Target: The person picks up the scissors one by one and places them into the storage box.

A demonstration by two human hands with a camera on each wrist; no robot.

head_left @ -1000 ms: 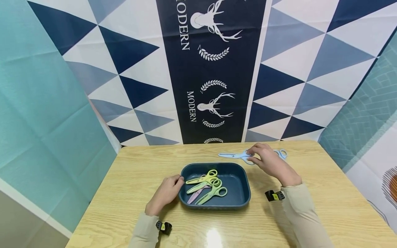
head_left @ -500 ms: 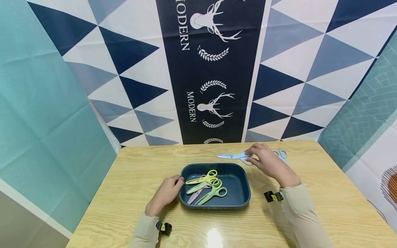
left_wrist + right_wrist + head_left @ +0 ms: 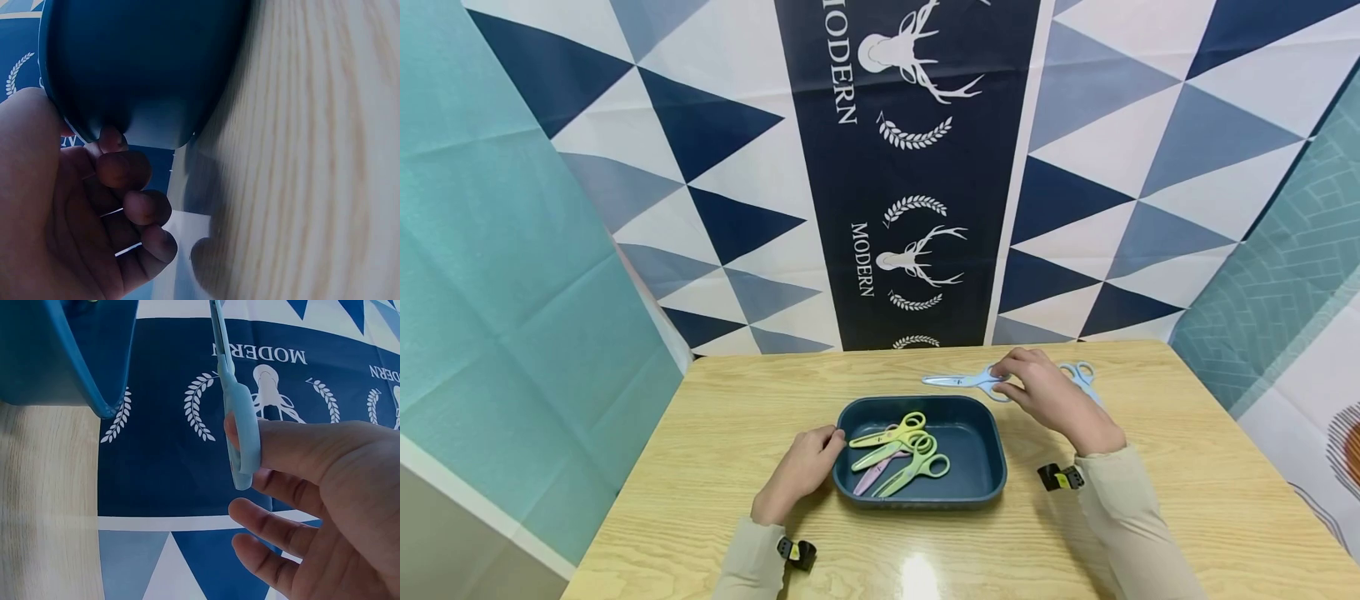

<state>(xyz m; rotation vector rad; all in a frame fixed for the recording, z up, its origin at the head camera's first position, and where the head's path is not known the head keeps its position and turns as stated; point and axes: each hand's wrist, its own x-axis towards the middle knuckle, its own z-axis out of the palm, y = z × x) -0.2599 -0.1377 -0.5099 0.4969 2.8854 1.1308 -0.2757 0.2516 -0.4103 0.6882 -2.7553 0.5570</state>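
Observation:
A dark blue rectangular tray (image 3: 981,450) sits on the table. My left hand (image 3: 805,462) pinches its left rim between thumb and fingers, the other fingers curled beside the tray wall (image 3: 144,69) in the left wrist view. Behind the tray's right half, my right hand (image 3: 1052,400) holds light blue scissors (image 3: 951,381) by the handle loops, blades pointing left. In the right wrist view the thumb and forefinger pinch the scissors' handle (image 3: 249,437), seen edge-on. Yellow scissors (image 3: 874,437), pink scissors (image 3: 867,481) and green scissors (image 3: 897,481) lie overlapping in the tray's left half.
A second pair of light blue scissors (image 3: 1081,377) lies at the back right of the wooden table (image 3: 737,408), partly hidden by my right hand. A patterned cloth (image 3: 917,167) hangs behind the table's far edge. Teal panels (image 3: 505,292) stand at the left.
My right hand has shifted slightly left with the light blue scissors, revealing more of the second blue pair. The left hand and the tray stay in place.

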